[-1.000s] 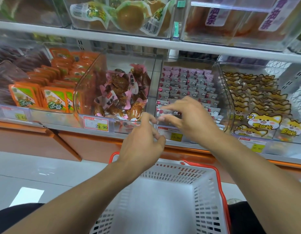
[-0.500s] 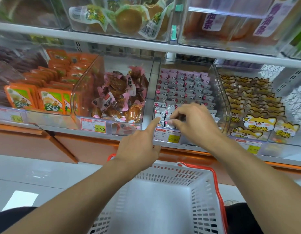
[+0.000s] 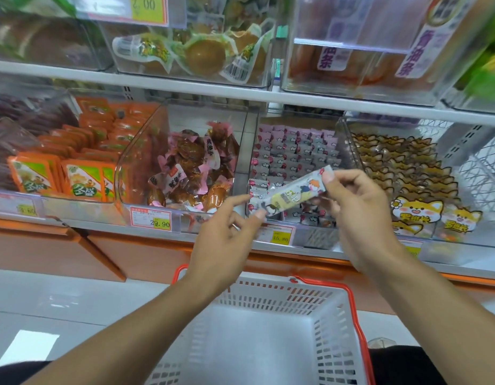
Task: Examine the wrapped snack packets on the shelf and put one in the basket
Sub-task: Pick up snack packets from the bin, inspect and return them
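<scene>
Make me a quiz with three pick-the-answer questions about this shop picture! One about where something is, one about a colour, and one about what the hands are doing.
1. Where is the long snack packet?
A. Lying in the basket
B. Held up in front of the shelf bins
C. On the floor

2. What colour is the rim of the white basket?
A. Blue
B. Green
C. Red-orange

3. How is the packet held?
A. Pinched at both ends, one hand on each
B. By one hand only
C. By no hand

Answers:
1. B: the packet is in the air in front of the bin of small pink-and-white packets, above the basket.
2. C: the rim and handle are red-orange around the white mesh walls.
3. A: the left hand pinches the lower end and the right hand the upper end.
</scene>
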Demonstrator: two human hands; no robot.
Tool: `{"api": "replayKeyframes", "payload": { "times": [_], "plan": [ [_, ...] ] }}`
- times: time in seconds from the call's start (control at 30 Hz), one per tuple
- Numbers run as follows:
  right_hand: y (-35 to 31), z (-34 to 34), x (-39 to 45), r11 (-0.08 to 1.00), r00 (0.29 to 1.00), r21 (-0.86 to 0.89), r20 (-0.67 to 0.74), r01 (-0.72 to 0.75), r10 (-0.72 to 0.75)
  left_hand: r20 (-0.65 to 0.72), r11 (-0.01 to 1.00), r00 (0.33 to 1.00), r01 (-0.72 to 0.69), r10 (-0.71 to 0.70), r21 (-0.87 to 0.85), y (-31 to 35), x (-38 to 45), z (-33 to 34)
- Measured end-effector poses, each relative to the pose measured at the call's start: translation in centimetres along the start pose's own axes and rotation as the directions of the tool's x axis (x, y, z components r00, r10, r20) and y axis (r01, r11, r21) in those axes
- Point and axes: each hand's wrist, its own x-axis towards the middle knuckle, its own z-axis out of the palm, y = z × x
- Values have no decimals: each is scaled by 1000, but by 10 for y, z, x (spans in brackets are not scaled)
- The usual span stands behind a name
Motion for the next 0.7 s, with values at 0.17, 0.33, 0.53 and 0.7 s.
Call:
{"api": "replayKeyframes", "payload": {
  "times": [0.17,0.33,0.53,0.7],
  "plan": [
    [4,-2,-11,964,969,155,155,-214,190,65,928,989,149,-134,-342,12,-3,-12],
    [2,-5,-8,939,948,183,184,-293,260,69,838,967,246,-243,-487,11,-1,-18],
    [5,-7,-11,982,958,57,240,-178,160,1,884,973,209,-230,-419,6,-3,-22],
    [0,-6,-19,961,895,-253,447,109,16,20,870,970,227,-244,-438,7,-3,-23]
  ]
}}
